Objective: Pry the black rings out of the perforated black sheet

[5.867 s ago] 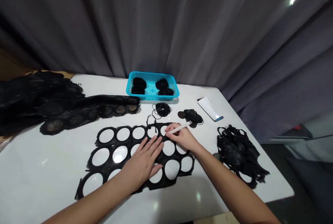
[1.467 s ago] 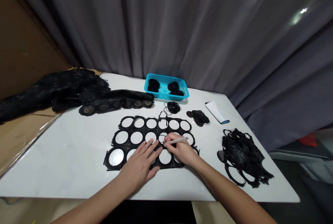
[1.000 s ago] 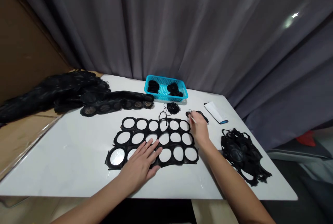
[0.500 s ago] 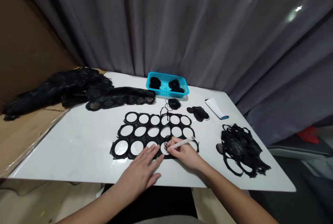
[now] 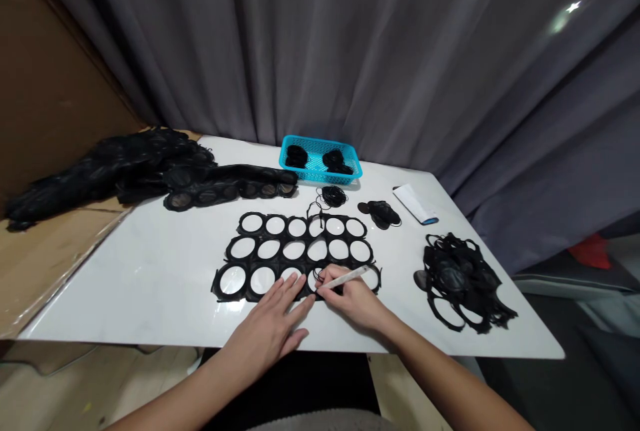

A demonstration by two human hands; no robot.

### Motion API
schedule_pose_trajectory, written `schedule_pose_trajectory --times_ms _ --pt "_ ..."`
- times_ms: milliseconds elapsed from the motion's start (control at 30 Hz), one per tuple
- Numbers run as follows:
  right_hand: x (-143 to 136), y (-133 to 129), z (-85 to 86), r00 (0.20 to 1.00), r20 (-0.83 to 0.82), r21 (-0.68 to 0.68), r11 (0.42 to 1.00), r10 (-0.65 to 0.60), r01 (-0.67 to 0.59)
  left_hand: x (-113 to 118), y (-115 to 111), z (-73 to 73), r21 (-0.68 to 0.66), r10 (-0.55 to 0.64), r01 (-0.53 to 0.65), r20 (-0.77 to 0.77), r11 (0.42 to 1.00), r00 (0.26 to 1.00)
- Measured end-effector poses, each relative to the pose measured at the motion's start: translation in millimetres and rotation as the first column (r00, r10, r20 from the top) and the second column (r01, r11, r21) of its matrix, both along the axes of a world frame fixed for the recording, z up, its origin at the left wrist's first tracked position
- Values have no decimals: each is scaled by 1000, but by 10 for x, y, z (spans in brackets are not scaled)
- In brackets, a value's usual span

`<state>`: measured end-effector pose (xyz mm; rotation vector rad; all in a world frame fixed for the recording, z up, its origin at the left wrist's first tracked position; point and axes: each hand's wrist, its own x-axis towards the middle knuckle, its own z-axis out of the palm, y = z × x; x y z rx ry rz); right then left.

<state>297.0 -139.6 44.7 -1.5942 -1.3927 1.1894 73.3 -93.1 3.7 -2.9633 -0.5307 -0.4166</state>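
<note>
A black sheet with rows of round cut-out holes (image 5: pixel 256 249) lies flat on the white table, which shows white through the holes. My left hand (image 5: pixel 274 314) rests with fingers spread on its front edge, near the middle. Just to the right, my right hand (image 5: pixel 350 294) pinches a slim, pale, pen-like tool (image 5: pixel 346 277), its tip down at a front-row hole. The tip itself is too small to make out. Thin black cord (image 5: pixel 318 273) loops by those fingers; a loose coil of black cord (image 5: pixel 334 196) lies behind the sheet.
A blue plastic basket (image 5: pixel 320 177) with black bundles stands at the back. Black sheets (image 5: pixel 230 185) are heaped at left beside cardboard (image 5: pixel 60 237). At right lie black scraps (image 5: pixel 457 277), a small stack of black discs (image 5: pixel 384 213) and a white folded piece (image 5: pixel 416 204).
The whole view has shifted slightly. The pen-like tool stays in my right hand at the front row, its tip slightly nearer the hole's lower edge. My left hand stays flat on the sheet.
</note>
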Motion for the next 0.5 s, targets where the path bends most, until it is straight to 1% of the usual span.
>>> schedule_pose_trajectory --times_ms 167,267,333,400,433,467,500 --pt "3 -5 12 995 92 31 999 28 -31 6 -1 -14 -15 4 -4 -3 1000 1000" --pt "-38 -62 -31 969 238 93 992 65 -89 7 -5 -10 -20 5 -5 -7 1000 1000" --pt "-68 -110 -74 908 400 158 967 122 -200 0 -9 -2 -38 10 -11 -4 999 1000" --pt "-52 -128 -107 813 549 187 919 196 -348 -11 -16 5 -57 20 -20 0 998 1000" --pt "-9 -115 -112 783 592 201 907 189 -370 -16 -20 7 -65 29 -29 -1 997 1000" --pt "61 -85 -107 778 615 228 916 128 -331 -21 -24 7 -68 36 -36 -3 997 999" --pt "156 -37 -91 791 611 268 934 25 -236 -24 -29 5 -68 40 -41 -3 997 999"
